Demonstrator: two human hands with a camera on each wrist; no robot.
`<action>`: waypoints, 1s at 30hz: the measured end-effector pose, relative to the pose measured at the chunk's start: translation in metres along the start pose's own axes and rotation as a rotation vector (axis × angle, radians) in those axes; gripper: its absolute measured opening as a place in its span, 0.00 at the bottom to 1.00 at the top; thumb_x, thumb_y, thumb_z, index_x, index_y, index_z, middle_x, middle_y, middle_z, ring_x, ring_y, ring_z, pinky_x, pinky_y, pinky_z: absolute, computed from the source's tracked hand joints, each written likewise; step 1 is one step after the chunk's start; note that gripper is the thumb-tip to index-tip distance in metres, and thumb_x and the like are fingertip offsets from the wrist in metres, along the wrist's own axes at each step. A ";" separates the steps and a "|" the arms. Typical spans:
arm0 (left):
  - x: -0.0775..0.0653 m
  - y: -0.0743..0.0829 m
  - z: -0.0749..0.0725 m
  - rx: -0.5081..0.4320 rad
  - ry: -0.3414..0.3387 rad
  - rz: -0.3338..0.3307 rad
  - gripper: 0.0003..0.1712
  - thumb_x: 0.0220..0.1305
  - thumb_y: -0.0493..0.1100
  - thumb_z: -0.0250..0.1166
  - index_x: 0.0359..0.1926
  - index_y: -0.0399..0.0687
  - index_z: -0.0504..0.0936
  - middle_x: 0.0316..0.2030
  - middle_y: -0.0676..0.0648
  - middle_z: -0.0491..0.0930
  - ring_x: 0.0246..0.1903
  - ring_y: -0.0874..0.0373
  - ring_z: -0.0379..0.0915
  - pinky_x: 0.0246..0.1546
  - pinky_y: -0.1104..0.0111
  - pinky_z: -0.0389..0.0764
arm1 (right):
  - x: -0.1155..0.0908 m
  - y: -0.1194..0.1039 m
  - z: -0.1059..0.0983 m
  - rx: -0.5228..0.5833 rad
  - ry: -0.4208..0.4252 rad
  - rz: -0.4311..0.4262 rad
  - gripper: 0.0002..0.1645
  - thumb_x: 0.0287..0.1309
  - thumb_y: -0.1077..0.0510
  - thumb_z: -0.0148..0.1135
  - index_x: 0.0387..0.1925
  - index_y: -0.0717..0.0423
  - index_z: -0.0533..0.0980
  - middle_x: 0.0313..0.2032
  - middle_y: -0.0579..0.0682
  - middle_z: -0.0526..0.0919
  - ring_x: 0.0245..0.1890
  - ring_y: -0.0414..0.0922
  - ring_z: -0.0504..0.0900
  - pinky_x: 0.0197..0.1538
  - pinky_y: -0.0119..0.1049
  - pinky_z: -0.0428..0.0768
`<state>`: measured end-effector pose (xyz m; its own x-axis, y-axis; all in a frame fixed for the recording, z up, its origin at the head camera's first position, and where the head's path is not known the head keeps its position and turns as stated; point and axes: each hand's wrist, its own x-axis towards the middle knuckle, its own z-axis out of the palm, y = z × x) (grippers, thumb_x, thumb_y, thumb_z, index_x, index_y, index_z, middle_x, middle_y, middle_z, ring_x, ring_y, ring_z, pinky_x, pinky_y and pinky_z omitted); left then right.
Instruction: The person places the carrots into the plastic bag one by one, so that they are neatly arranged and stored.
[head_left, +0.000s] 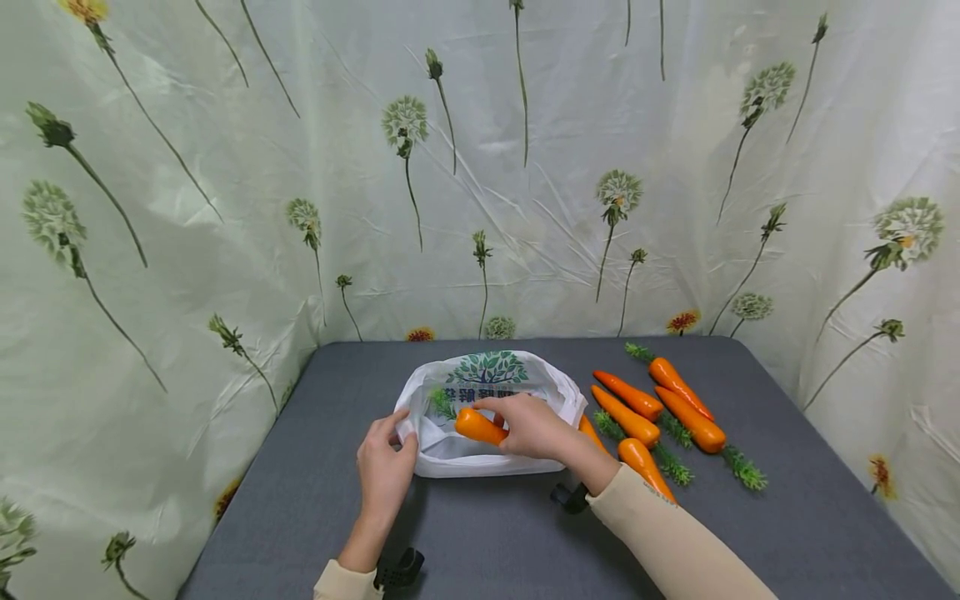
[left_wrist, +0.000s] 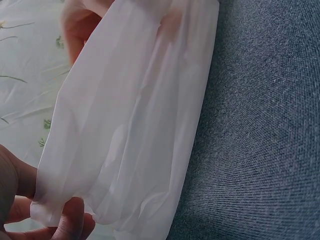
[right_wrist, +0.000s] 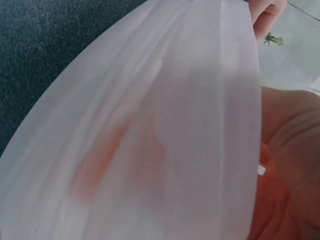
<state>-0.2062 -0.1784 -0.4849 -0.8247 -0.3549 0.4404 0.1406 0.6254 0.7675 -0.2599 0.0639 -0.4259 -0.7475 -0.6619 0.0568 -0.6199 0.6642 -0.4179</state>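
Observation:
A white plastic bag (head_left: 491,467) with a printed green tree lies with its mouth spread wide on the grey table. My left hand (head_left: 386,467) pinches the bag's left rim between thumb and fingers, which the left wrist view shows close up. Over the bag's mouth, my right hand (head_left: 528,427) grips an orange carrot (head_left: 477,425) whose leafy green top points left into the bag. In the right wrist view, the bag's thin wall (right_wrist: 200,125) covers much of the scene, and an orange blur shows through it.
Several carrots with green tops, among them one carrot (head_left: 688,419), lie on the table (head_left: 300,500) to the right of the bag. Another carrot (head_left: 647,467) lies beside the right forearm. A curtain (head_left: 525,208) printed with dandelions hangs behind the table.

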 end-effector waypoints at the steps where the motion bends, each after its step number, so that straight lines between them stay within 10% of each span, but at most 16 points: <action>1: 0.000 0.000 0.000 0.001 0.002 0.001 0.21 0.57 0.34 0.68 0.54 0.42 0.86 0.43 0.43 0.83 0.32 0.51 0.79 0.31 0.60 0.73 | 0.000 0.000 -0.001 -0.003 -0.015 -0.005 0.40 0.49 0.66 0.72 0.66 0.45 0.75 0.39 0.44 0.85 0.33 0.38 0.78 0.37 0.33 0.78; 30: -0.005 0.003 0.001 0.035 -0.004 0.029 0.22 0.59 0.34 0.68 0.56 0.40 0.85 0.45 0.42 0.81 0.34 0.51 0.78 0.33 0.58 0.74 | 0.014 0.003 0.014 -0.052 -0.243 -0.054 0.27 0.53 0.68 0.67 0.55 0.45 0.84 0.31 0.40 0.84 0.26 0.37 0.76 0.31 0.31 0.76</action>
<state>-0.2023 -0.1735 -0.4851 -0.8229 -0.3334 0.4601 0.1452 0.6595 0.7375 -0.2689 0.0511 -0.4390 -0.6377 -0.7566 -0.1444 -0.6735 0.6386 -0.3723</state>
